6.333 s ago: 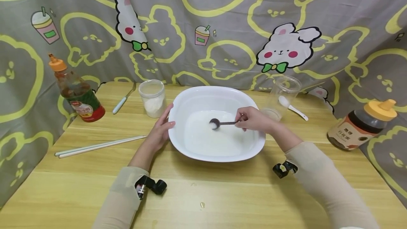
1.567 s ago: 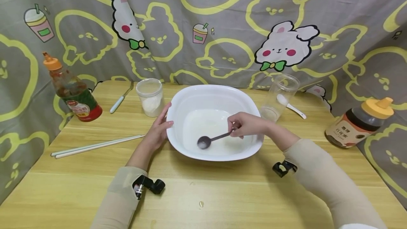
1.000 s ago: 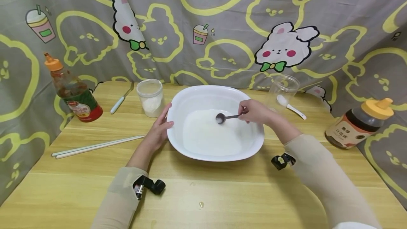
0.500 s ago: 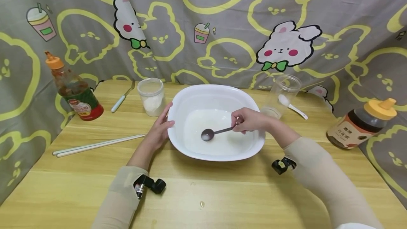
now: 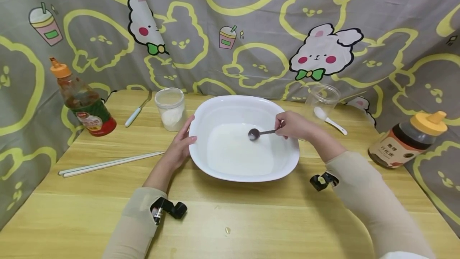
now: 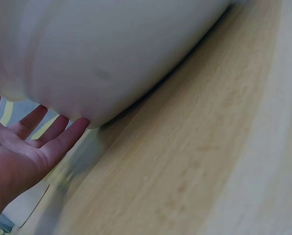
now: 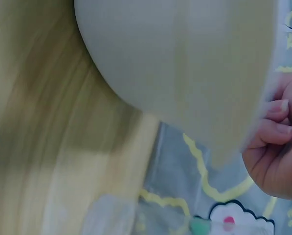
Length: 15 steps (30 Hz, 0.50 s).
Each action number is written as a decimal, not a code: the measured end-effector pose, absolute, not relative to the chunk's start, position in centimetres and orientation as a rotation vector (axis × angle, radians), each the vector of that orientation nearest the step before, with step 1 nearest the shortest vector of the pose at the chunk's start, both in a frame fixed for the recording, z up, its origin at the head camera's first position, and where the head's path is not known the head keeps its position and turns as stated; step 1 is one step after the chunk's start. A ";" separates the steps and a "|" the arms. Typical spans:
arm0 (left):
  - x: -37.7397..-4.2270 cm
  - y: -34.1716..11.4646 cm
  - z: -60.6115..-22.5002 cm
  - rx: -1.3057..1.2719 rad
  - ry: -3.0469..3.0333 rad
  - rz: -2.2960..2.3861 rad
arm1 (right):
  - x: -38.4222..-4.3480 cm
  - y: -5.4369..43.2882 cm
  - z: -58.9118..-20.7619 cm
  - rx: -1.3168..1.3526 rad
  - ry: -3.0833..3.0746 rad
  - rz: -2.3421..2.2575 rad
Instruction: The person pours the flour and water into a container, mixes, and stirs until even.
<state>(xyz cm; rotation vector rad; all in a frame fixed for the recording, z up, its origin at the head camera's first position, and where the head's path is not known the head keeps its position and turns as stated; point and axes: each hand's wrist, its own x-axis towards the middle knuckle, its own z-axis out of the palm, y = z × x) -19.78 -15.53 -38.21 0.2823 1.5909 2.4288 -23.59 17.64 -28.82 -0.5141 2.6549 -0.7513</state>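
Note:
A large white basin (image 5: 240, 105) holds milky white liquid (image 5: 238, 153). In the head view my right hand (image 5: 295, 125) pinches the handle of a dark brown measuring spoon (image 5: 254, 134) over its right side. The spoon's round bowl is at the liquid, toward the back. My left hand (image 5: 178, 147) rests against the basin's left side, its thumb near the rim. The left wrist view shows the fingers (image 6: 62, 142) spread and fairly straight, tips touching the outer wall. In the right wrist view the basin's wall partly hides the curled right hand (image 7: 278, 142); the spoon is hidden there.
Behind the left hand stands a clear jar of white powder (image 5: 170, 109). Chopsticks (image 5: 111, 164), a blue-handled tool (image 5: 133, 117) and a red sauce bottle (image 5: 86, 107) are at left. A clear jar (image 5: 325, 93), a white spoon (image 5: 330, 120) and a honey bottle (image 5: 406, 141) are at right.
The spoon swings around in the liquid, from the front left half a second ago to the back right now. My right hand moves with it; my left hand stays on the basin.

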 end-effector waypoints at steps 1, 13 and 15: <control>-19.8 -15.5 -38.2 0.283 1.592 2.428 | -23.8 17.3 -29.1 -0.507 2.667 -0.765; -19.8 -15.6 -38.4 0.297 1.590 2.438 | -23.5 12.3 -31.6 -0.600 2.415 -1.051; -19.8 -15.6 -38.4 0.299 1.582 2.441 | -23.1 12.3 -31.5 -0.646 2.364 -1.016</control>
